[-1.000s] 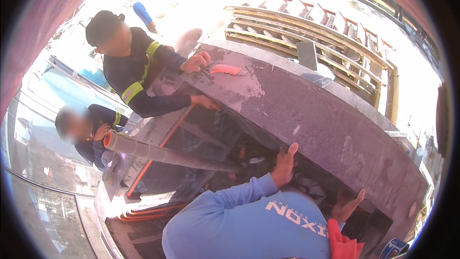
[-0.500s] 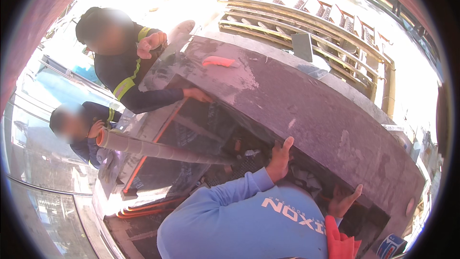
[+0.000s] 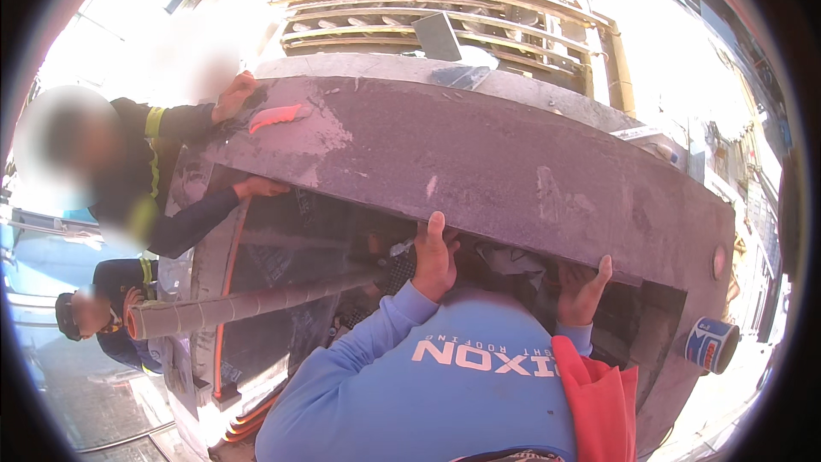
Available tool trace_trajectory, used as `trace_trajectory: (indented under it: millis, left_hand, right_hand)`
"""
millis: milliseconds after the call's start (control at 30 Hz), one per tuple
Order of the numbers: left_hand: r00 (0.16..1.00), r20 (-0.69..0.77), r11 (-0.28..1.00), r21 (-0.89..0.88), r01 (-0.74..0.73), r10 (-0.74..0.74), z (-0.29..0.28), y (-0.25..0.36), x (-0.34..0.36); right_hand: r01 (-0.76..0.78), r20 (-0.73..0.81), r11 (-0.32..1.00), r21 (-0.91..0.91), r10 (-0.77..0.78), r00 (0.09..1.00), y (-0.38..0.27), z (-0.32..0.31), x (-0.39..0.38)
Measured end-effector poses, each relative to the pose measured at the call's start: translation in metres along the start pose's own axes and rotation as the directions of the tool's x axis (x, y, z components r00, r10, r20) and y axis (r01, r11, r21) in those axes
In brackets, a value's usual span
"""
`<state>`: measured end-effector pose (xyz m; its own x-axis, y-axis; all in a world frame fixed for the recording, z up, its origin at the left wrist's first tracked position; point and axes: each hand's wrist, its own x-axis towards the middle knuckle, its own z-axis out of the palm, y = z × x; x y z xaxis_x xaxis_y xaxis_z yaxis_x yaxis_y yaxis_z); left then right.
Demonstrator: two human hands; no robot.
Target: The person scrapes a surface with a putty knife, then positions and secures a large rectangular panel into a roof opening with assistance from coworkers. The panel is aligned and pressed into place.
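A long grey-purple panel [image 3: 496,145] crosses the view, with a dark open cavity under its near edge. My left hand [image 3: 436,261] grips that edge near the middle, palm up, thumb raised and fingers partly hidden beneath. Farther right, my right hand [image 3: 585,291] holds the same edge, thumb up and fingers curled under in shadow. At the panel's left end a co-worker in a dark jacket with yellow bands has one hand [image 3: 259,187] on the near edge and the other [image 3: 233,96] at the far corner. On top lies an orange-red item [image 3: 275,118], its kind unclear.
A long grey tube [image 3: 256,304] slants out of the cavity to the left, near a second person [image 3: 120,308]. A blue tin [image 3: 712,345] is off the panel's right end. Beyond the panel stands a timber rack [image 3: 428,8]. Red cloth [image 3: 594,393] hangs beside my blue top.
The view has shifted, so the panel appears lower on its right and farther left. The co-worker's raised hand has come down to the far corner. Both my hands stay on the edge.
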<state>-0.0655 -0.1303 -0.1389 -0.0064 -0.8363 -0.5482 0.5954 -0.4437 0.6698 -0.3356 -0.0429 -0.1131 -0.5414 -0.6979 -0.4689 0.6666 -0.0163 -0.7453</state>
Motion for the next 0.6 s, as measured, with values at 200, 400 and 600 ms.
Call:
trace_trajectory:
  millis: [200, 400, 600]
  left_hand:
    - [0.999, -0.050, 0.999, 0.045, -0.018, 0.020, 0.009, 0.002, -0.002]
    - [0.999, -0.028, 0.998, 0.053, -0.034, 0.036, 0.009, 0.003, -0.006]
    - [0.999, -0.019, 0.997, 0.064, -0.038, 0.039, 0.011, 0.004, -0.004]
  right_hand:
    - [-0.029, 0.041, 1.000, 0.008, 0.029, 0.999, -0.003, -0.003, 0.000]
    - [-0.033, -0.033, 0.999, -0.011, 0.033, 0.999, 0.001, -0.001, -0.001]
    - [-0.003, -0.009, 0.999, -0.049, 0.003, 1.000, -0.003, 0.007, -0.004]
